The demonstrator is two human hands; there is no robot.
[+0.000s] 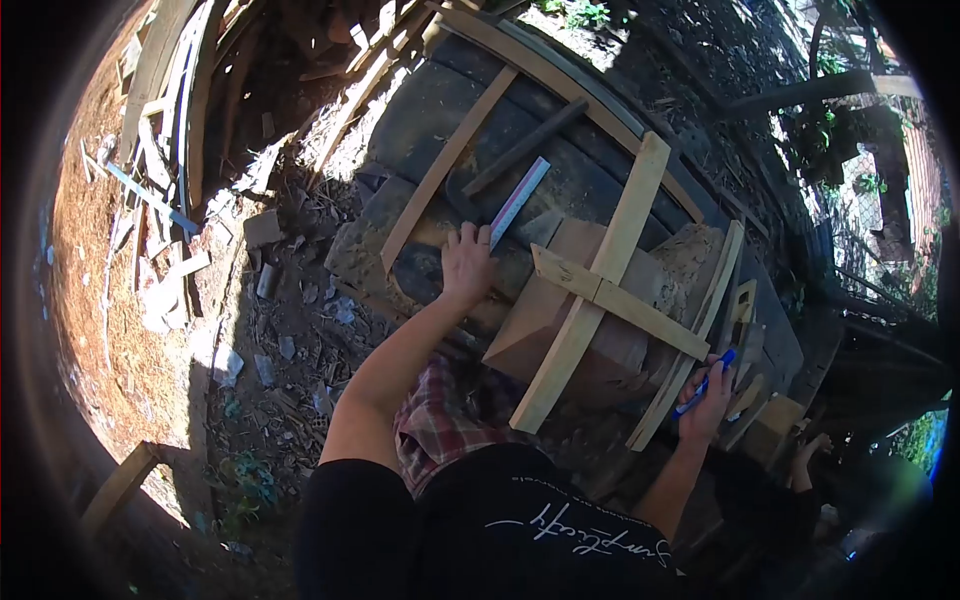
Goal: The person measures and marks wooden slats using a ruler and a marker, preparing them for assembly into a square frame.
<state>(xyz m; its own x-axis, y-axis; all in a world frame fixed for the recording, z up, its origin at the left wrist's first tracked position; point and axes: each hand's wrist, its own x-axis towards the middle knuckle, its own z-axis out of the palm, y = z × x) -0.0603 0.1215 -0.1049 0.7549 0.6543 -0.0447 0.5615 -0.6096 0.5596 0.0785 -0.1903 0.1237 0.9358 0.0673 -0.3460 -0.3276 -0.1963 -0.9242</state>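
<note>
My left hand is over the dark worktop, its fingers closed at the lower end of a pale ruler with a pinkish edge. The ruler slants up and away from it; my thumb is hidden. My right hand grips a blue marker, close to the right end of a short wooden crosspiece. That crosspiece lies across a longer wooden slat, with a dark line drawn over it near where they cross. A brown board lies underneath them.
A thin wooden strip and a dark stick lie on the worktop. Narrow slats stand at its right side. Scrap wood is heaped at the left over littered ground. Another person's hand shows at lower right.
</note>
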